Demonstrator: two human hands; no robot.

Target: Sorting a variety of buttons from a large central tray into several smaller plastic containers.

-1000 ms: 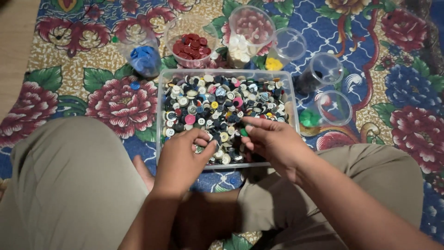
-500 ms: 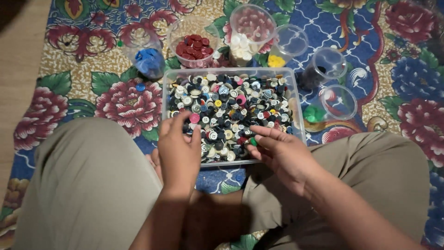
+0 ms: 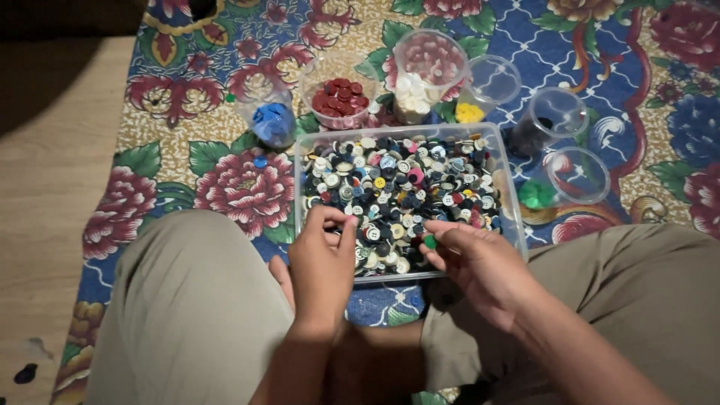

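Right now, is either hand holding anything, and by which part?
Right hand pinches a small round green button by its edges at the fingertips. Left hand: fingers curled, hold cannot be told.

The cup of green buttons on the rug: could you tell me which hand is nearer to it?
Right. The right hand, pinching a green button, is just left of and below the cup of green buttons; the left hand is farther left.

Domestic interior, floor level. A person in khaki trousers is sitting cross-legged on a flower-patterned woven mat (image 3: pixel 225 180) in red, blue and gold, which is lying over pale wood-look flooring (image 3: pixel 45 187). A clear rectangular plastic tub of mixed buttons (image 3: pixel 401 187) and small clear plastic cups (image 3: pixel 570 176) are standing on the mat, suggesting a home setting.
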